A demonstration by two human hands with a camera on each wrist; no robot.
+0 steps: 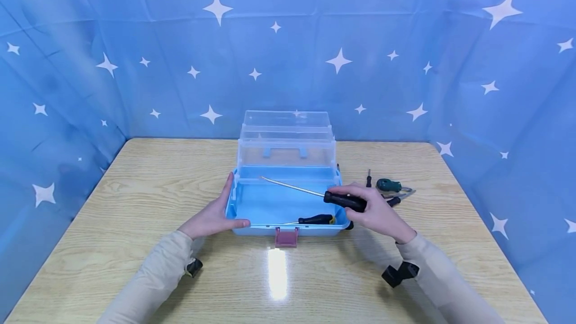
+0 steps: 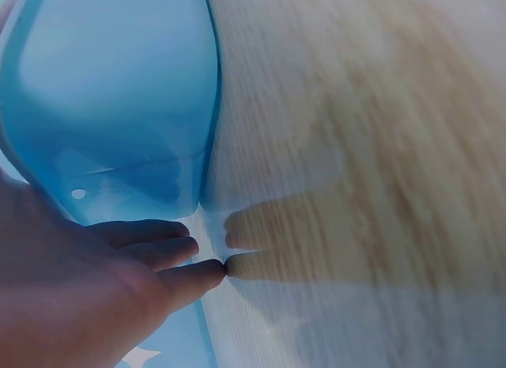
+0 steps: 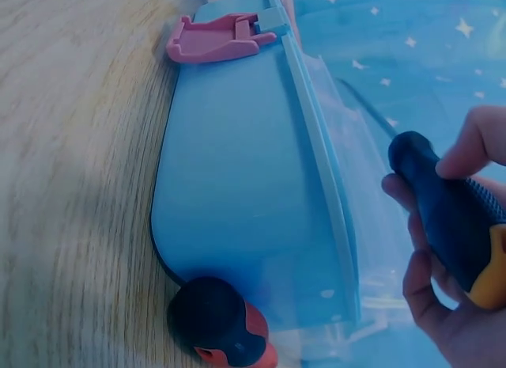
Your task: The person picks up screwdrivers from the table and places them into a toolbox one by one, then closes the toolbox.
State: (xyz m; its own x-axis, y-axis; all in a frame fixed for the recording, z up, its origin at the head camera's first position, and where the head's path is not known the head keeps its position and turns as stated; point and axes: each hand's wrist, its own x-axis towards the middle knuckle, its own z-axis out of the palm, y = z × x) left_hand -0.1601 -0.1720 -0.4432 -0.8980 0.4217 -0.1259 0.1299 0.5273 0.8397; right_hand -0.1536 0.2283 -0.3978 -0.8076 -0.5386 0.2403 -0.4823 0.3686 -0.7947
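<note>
A light blue toolbox (image 1: pixel 270 199) stands on the table with its clear lid (image 1: pixel 286 136) raised at the back. My left hand (image 1: pixel 215 216) rests on the box's left end, thumb along the front rim. Its fingers (image 2: pixel 178 249) lie straight by the outer wall in the left wrist view. Over the box's right part, my right hand (image 1: pixel 375 209) grips a screwdriver (image 1: pixel 344 200) by its black handle, the metal shaft pointing left. In the right wrist view that screwdriver's handle (image 3: pixel 443 210) shows some yellow-orange. Another screwdriver (image 1: pixel 315 219) with a black and yellow handle lies inside, along the front wall.
Right of the box lie a green-handled screwdriver (image 1: pixel 388 185), a small black-handled tool (image 1: pixel 369 180) and other partly hidden tools. A black and red handle (image 3: pixel 209 316) is beside the box's right front corner. A pink latch (image 1: pixel 286 237) hangs at the front. Behind is a starry blue curtain (image 1: pixel 288 64).
</note>
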